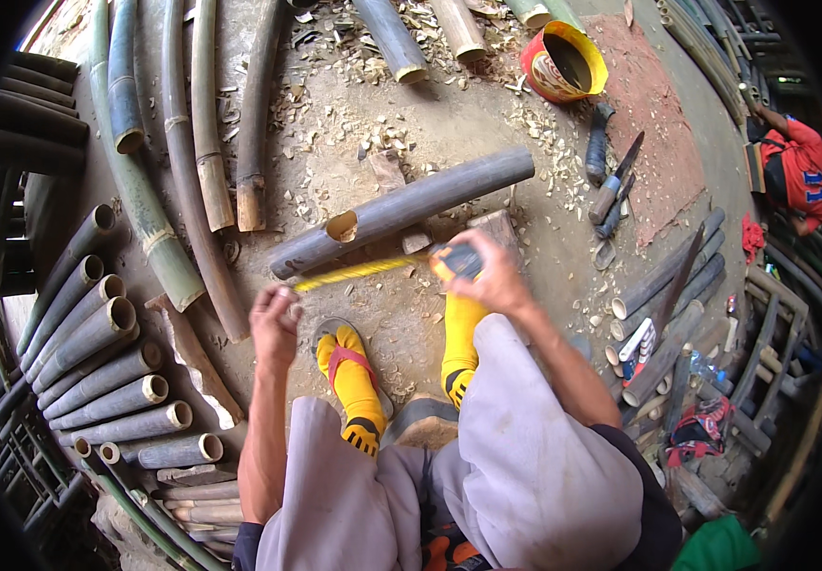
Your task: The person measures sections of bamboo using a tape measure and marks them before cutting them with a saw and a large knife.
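The left hand (275,324) holds a yellow tape (363,273), the right hand (495,271) its case (458,261), alongside 1 holed bamboo pole (420,206); a red-and-yellow bucket (546,70) sits toward the floor's (563,252) far edge.

With hands (275,328) bare, the person wears dark sleeves (658,514), pale grey trousers (554,447), black-striped yellow socks (357,385) and a red-strapped flip-flop (338,358).
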### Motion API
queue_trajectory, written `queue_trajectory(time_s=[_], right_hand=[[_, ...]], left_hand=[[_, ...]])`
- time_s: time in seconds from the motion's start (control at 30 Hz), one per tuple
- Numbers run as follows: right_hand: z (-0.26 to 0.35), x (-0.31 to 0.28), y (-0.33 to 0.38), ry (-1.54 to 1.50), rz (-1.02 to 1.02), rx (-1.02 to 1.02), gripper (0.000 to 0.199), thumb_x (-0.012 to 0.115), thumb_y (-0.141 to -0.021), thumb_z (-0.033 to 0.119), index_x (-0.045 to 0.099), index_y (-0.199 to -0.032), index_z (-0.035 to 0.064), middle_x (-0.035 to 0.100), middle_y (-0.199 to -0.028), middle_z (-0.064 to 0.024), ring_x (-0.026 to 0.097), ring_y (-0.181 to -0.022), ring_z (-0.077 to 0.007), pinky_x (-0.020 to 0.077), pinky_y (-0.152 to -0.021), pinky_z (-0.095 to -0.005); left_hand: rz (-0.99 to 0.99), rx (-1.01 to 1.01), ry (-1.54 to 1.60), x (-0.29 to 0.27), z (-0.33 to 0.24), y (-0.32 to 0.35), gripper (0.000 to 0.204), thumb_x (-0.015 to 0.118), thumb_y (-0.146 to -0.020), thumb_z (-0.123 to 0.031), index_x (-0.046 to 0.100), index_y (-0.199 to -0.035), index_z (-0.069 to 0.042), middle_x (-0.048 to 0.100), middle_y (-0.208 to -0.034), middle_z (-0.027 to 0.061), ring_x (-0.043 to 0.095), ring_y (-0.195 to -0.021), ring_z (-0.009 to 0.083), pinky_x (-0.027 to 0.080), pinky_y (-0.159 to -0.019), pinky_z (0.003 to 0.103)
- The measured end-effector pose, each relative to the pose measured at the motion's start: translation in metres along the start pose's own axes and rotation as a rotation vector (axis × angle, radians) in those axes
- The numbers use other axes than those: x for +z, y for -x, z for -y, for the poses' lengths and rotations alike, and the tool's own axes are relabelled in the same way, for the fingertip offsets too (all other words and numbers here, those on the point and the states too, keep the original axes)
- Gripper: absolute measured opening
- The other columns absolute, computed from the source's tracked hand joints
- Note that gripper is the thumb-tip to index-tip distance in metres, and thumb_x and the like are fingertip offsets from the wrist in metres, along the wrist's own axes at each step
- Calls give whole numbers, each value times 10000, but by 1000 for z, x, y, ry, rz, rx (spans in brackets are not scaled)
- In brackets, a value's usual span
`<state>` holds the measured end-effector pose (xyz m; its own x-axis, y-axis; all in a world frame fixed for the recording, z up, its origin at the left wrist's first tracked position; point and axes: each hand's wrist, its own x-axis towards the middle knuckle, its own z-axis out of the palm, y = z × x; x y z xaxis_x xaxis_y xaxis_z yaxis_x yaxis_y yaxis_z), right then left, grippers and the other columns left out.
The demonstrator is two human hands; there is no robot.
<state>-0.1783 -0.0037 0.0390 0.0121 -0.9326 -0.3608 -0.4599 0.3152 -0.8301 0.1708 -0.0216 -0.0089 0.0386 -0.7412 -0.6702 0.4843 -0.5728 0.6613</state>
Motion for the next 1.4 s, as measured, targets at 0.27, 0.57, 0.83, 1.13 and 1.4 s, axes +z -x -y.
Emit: queue_trajectory(time_s=[0.27,0.57,0.83,1.13,1.4], right_hand=[[-9,-132,-39,163,-245,-20,589,793,-613,291,583,-1102,39,648,-994,-110,627,-884,-204,484,-809,-313],[-10,-145,-55,166,-194,1,615,788,-600,314,603,-1122,44,628,-1026,-81,592,-946,-180,448,-861,-295],[-16,-148,-50,158,-207,-41,631,783,-596,309,602,-1143,52,628,-1037,-79,593,-949,-174,457,-861,-294],[21,-99,8,71,-77,-105,550,790,-630,291,570,-1066,38,646,-965,-125,641,-884,-215,504,-790,-337],[-9,-34,108,-155,-167,-28,547,789,-674,320,551,-1066,21,626,-951,-135,635,-887,-222,498,-792,-339]], left_hand=[[-124,5,55,-1,1,-50,113,612,-914,-109,545,-992,-64,604,-931,41,639,-781,162,528,-603,214],[-146,3,19,-1,-2,-52,128,579,-925,-76,521,-1008,2,608,-952,105,660,-844,203,585,-719,259],[-132,-9,33,0,-2,-52,122,573,-931,-84,525,-1009,-4,617,-932,103,662,-833,201,582,-726,266],[-232,107,-45,-13,-22,-35,91,630,-886,-70,572,-953,-50,588,-784,18,538,-591,84,406,-492,177],[712,-95,-833,128,-13,41,161,655,-864,-134,640,-977,-20,649,-898,37,600,-808,108,494,-740,265]])
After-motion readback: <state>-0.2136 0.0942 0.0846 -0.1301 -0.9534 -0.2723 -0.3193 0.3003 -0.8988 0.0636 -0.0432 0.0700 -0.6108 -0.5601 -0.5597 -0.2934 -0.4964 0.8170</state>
